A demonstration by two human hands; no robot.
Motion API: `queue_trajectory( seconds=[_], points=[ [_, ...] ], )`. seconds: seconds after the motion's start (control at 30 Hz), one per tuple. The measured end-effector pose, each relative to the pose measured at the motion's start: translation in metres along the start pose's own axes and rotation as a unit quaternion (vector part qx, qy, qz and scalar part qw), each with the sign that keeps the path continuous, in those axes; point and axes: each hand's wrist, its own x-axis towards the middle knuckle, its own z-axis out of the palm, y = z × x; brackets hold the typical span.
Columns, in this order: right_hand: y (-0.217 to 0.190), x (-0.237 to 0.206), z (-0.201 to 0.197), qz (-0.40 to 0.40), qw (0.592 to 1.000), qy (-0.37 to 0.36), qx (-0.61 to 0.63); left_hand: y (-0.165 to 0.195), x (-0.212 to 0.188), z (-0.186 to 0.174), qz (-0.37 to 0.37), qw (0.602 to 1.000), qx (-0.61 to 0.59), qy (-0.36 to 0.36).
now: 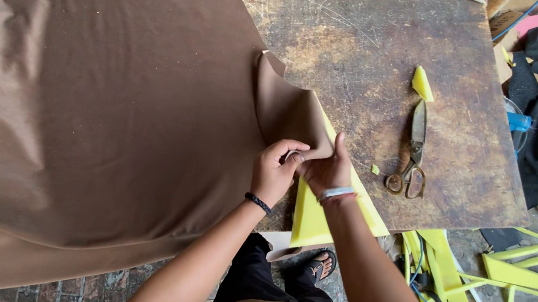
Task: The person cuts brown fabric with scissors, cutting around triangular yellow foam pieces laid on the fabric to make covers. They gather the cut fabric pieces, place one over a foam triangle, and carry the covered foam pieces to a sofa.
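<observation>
Both pinching the folded-back corner of brown fabric: left hand touching right hand, flap running up-left, away from scissors lying right

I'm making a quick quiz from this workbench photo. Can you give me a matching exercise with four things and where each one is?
Things:
1. scissors
2. brown cloth
3. yellow strips
4. black wristband

Places:
A. on the floor at the right
B. on the left wrist
C. lying on the bare wooden tabletop
D. spread over most of the table, pinched by both hands

Pairs: 1-C, 2-D, 3-A, 4-B
</observation>
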Motion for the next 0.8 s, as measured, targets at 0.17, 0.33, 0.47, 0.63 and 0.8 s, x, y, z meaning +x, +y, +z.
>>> queue_trajectory(
  seconds=[0.17,0.33,0.47,0.63,0.8],
  points=[
    [-0.058,0.055,0.023,-0.050,0.986,0.103,-0.119,0.005,0.016,-0.025,0.030,0.997,0.063,-0.015],
    [-0.115,0.045,0.045,-0.216,0.952,0.092,-0.197,0.012,0.015,-0.038,0.102,0.983,0.149,-0.038],
    [-0.126,-0.036,0.022,-0.242,0.926,0.143,-0.253,0.015,-0.021,-0.034,0.090,0.982,0.153,-0.066],
    [-0.112,-0.112,-0.061,-0.152,0.875,0.348,-0.299,0.012,-0.088,-0.021,0.085,0.977,0.170,-0.099],
    [-0.102,-0.139,-0.129,-0.129,0.869,0.354,-0.320,-0.003,-0.138,0.002,0.049,0.973,0.172,-0.146]
  ],
)
